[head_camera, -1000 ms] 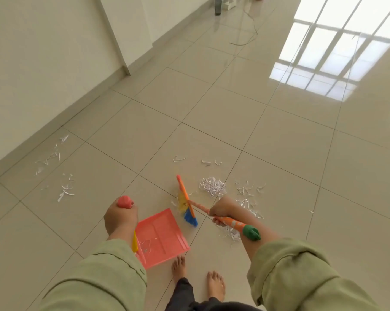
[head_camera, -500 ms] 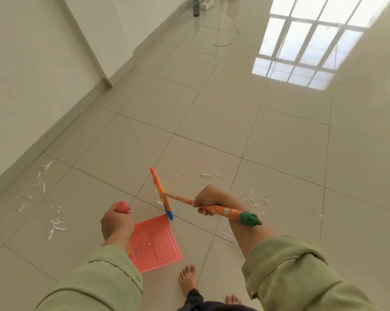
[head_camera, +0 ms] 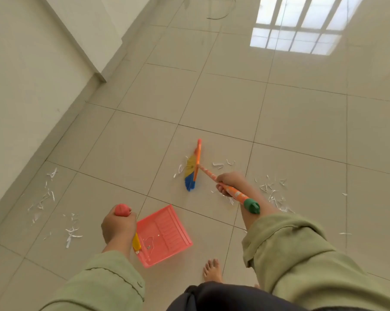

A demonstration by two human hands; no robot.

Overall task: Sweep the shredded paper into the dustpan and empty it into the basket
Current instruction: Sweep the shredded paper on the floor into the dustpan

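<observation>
My right hand (head_camera: 228, 184) grips the orange patterned handle of a small broom (head_camera: 195, 168) with yellow and blue bristles and a green cap at its end. The bristles touch the tile floor among a few paper strips (head_camera: 218, 164). More shredded paper (head_camera: 272, 191) lies to the right of that hand. My left hand (head_camera: 118, 225) holds the upright handle of a pink dustpan (head_camera: 167, 234), whose pan rests on the floor and holds a few white scraps. Another scatter of paper (head_camera: 54, 212) lies at the left near the wall. No basket is in view.
A wall and skirting (head_camera: 21, 122) run along the left, with a column corner (head_camera: 99, 75) jutting out. My bare foot (head_camera: 212, 270) stands just right of the dustpan. A cable (head_camera: 218, 16) lies on the tiles far ahead. Window light (head_camera: 297, 30) reflects on the floor.
My right hand has swung the broom head away from the dustpan, up and to the right, and set the bristles down further off. The view has tilted and shifted. The left hand keeps its hold.
</observation>
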